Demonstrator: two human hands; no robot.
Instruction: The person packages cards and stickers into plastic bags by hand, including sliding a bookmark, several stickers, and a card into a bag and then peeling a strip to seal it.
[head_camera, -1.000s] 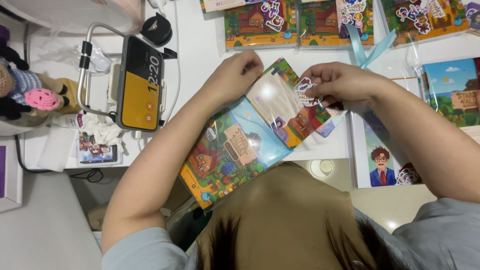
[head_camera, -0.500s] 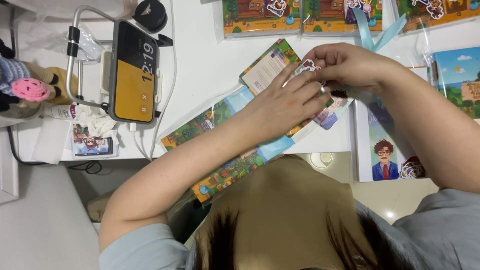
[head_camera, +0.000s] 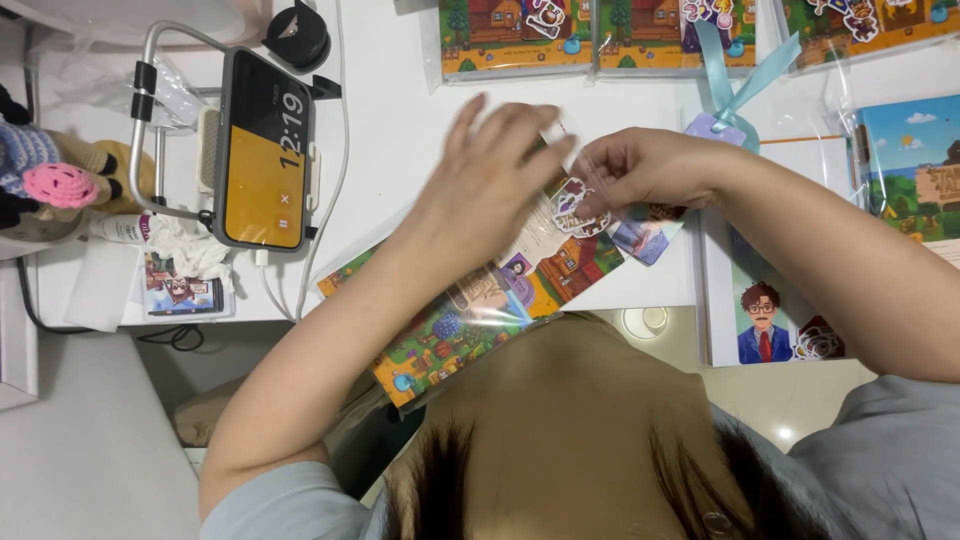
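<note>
Glossy and bright with greens, oranges and blues, a cellophane-wrapped illustrated pack (head_camera: 480, 310) lies slantwise over the near edge of the white worktop (head_camera: 400, 130), its lower end hanging past that edge. The left hand (head_camera: 490, 185) hovers over the pack's upper half, blurred, its fingers spread apart and clamped on nothing. The right hand (head_camera: 640, 170), just beside it, has its grip pinched together on a small die-cut sticker (head_camera: 575, 210) with a white border, held right above the pack's upper end. Along the far edge sits a row of similar wrapped packs (head_camera: 515, 40), with a light-blue ribbon (head_camera: 735, 80) near the right hand. Toward the left edge, a phone (head_camera: 265, 150) with a yellow and black screen rests in a metal stand.
</note>
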